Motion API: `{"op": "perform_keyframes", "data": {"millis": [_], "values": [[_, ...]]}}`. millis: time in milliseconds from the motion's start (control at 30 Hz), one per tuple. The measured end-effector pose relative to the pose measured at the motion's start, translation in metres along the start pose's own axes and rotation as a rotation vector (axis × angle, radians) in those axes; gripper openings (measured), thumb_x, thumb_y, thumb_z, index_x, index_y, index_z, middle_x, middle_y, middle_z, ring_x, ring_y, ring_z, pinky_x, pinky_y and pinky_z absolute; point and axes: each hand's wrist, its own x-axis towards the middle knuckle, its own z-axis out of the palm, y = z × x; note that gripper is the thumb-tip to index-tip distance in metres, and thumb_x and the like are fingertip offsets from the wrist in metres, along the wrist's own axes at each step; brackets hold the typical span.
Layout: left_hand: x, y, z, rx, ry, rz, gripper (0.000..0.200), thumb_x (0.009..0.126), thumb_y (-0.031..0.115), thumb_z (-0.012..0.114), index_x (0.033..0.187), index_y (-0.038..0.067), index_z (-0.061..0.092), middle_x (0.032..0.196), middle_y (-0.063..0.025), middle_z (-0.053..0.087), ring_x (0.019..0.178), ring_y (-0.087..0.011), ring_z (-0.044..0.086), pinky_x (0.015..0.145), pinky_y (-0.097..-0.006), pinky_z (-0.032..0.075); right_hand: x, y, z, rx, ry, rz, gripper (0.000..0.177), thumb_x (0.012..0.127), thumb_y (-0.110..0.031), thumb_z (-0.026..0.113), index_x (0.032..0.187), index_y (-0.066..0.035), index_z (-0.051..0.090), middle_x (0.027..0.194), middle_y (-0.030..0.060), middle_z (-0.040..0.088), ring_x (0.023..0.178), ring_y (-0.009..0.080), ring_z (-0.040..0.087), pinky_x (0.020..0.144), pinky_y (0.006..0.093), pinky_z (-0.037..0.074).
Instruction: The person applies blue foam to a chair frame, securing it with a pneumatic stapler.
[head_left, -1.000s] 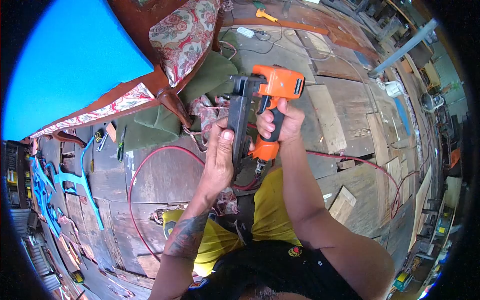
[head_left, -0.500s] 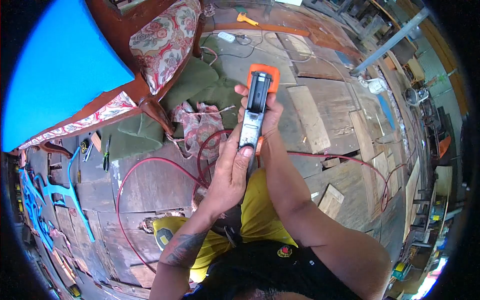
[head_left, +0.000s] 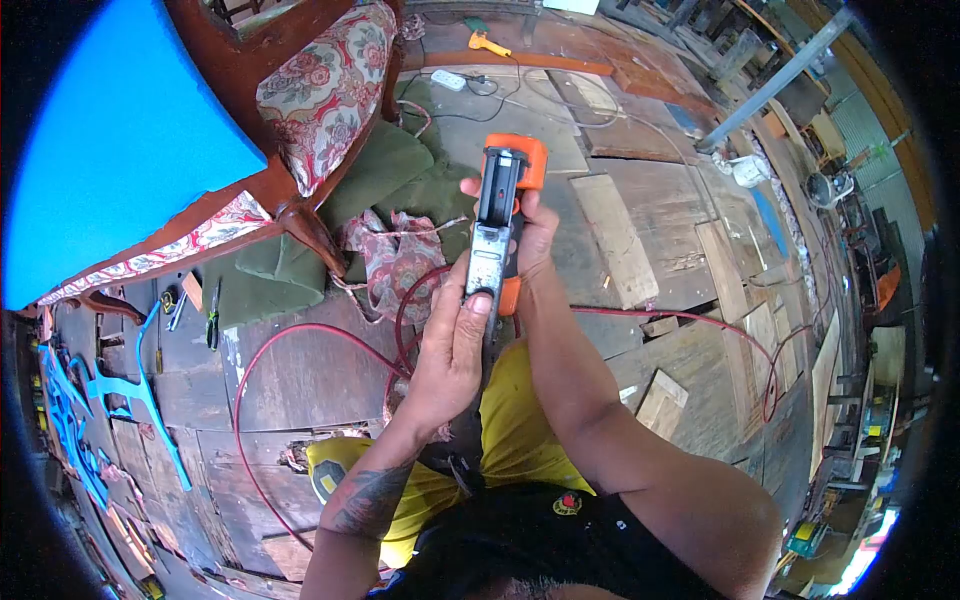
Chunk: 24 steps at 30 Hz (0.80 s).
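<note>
Plank floor (head_left: 330,360); left hand (head_left: 452,355) atop stapler (head_left: 490,235)

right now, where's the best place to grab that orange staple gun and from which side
Take the staple gun by its handle, from the right, as the right hand does. The handle stands off behind the grey magazine, where the left hand presses its thumb. The red air hose leaves its base.

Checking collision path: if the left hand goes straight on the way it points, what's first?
The left hand has its thumb on the staple gun. Sliding straight on along it, it would likely meet the right hand first, though depth is unclear.
</note>
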Motion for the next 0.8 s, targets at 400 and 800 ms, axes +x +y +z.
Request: {"op": "perform_keyframes", "data": {"millis": [400,800], "values": [[0.004,0.016,0.004,-0.167,0.034,0.066,0.045,0.112,0.023,0.040,0.150,-0.002,0.041,0.124,-0.0097,0.061,0.113,-0.0149,0.058,0.104,-0.0314,0.043,-0.005,0.001,0.009,0.066,0.005,0.010,0.076,0.080,-0.046,0.079,0.139,-0.003,0.055,0.096,0.0160,0.072,0.042,0.0036,0.046,0.036,0.0193,0.040],[0.000,0.014,-0.005,-0.021,0.065,0.006,0.039,0.113,0.030,0.036,0.136,0.002,0.050,0.110,-0.0075,0.065,0.103,-0.0130,0.060,0.096,-0.0305,0.047,-0.012,-0.004,0.026,0.101,0.000,0.117,0.063,0.081,-0.044,0.079,0.126,-0.004,0.061,0.062,0.0009,0.051,0.041,0.0117,0.046,0.034,0.0264,0.038]]}}
